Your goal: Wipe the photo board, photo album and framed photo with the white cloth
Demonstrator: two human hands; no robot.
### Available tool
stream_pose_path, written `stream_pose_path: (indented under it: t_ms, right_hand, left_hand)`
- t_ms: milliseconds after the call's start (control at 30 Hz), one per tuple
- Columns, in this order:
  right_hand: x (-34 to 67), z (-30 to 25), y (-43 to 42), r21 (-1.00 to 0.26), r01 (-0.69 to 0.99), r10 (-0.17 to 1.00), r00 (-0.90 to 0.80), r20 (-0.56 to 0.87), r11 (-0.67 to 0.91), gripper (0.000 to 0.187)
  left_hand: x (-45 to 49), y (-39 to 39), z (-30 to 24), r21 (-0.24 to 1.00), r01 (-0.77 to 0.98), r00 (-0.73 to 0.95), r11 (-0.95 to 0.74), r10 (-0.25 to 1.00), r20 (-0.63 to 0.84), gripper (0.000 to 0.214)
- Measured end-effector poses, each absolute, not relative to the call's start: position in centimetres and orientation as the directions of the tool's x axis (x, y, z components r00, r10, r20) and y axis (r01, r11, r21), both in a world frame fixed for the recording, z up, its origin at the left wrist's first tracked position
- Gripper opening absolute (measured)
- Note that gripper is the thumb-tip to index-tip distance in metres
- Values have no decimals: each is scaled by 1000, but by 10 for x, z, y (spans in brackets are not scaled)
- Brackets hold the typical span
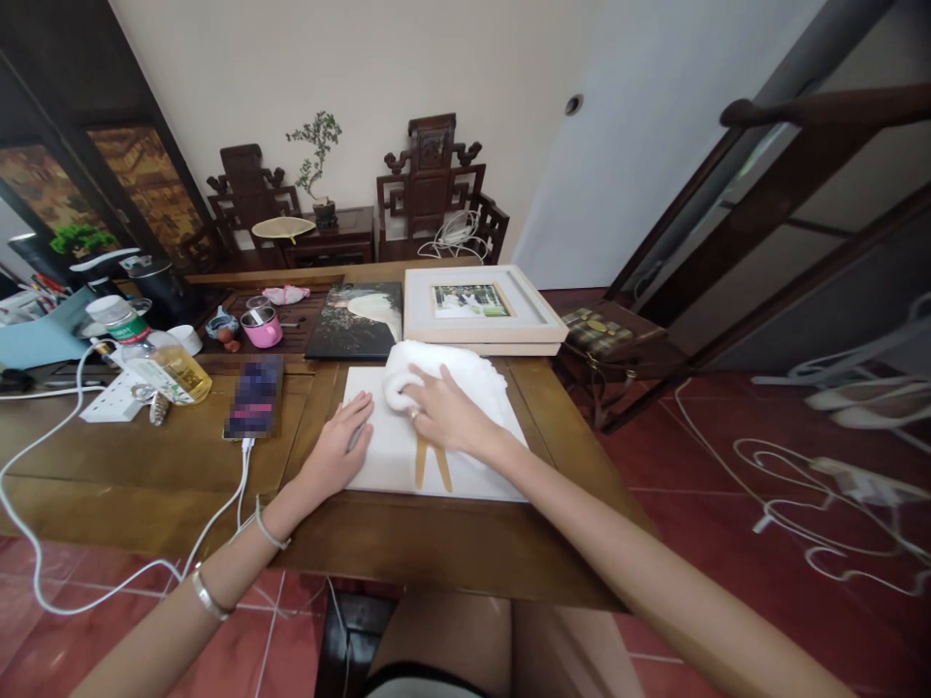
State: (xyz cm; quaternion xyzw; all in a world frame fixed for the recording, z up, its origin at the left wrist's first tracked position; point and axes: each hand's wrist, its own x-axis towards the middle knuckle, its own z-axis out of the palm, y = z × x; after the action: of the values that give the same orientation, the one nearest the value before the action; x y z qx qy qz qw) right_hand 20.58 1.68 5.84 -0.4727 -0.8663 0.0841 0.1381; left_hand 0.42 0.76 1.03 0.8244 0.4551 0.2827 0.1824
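A bunched, fluffy white cloth (476, 376) was held in the right hand (442, 409), the fingers being curled over its near left part and closed on the fabric. The cloth was spread across the far right portion of a flat, white rectangular panel (385, 463), so that the panel's far right corner was covered. Two tan, tapering stripes (420, 465) were exposed on the panel just below the right hand, their upper ends being hidden. The left hand (349, 438) was laid flat at the panel's left edge, with fingers extended and nothing gripped. A silver metal bangle (210, 593) and a thin, pale bracelet (268, 528) were worn on the left arm. The panel was supported by a brown wooden table (451, 543), near its front edge. Just beyond the panel, a black rectangular picture with a white shape (345, 334) was placed beside a pale wooden box frame (472, 336) in which a small photograph (472, 301) was mounted. To the left, a dark-screened phone (253, 399) was connected to a white cable (243, 475). Farther left, a clear plastic bottle with yellow liquid (181, 368) and a pink cup (266, 332) were noted.
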Motion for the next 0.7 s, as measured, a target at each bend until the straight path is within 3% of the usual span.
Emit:
stream_pose_path:
  t_ms: [133,333,533,700]
  right_hand:
    - [198,55,-42,-285,755,804,-582,125,591,31]
    - [214,65,-110,-428,593,689,-717,106,682,29]
    - [231,66,-49,-345,725,793,-597,118,597,34]
    - [207,61,7,-275,856,899,-418,132,439,34]
  left_hand:
    - [3,8,8,549,642,436,-534,844,312,42]
    - [2,9,8,533,637,458,-557,829,319,43]
    - [4,7,10,536,659,441,-528,848,294,45]
    - [5,5,15,587,634,408,-503,863,299,45]
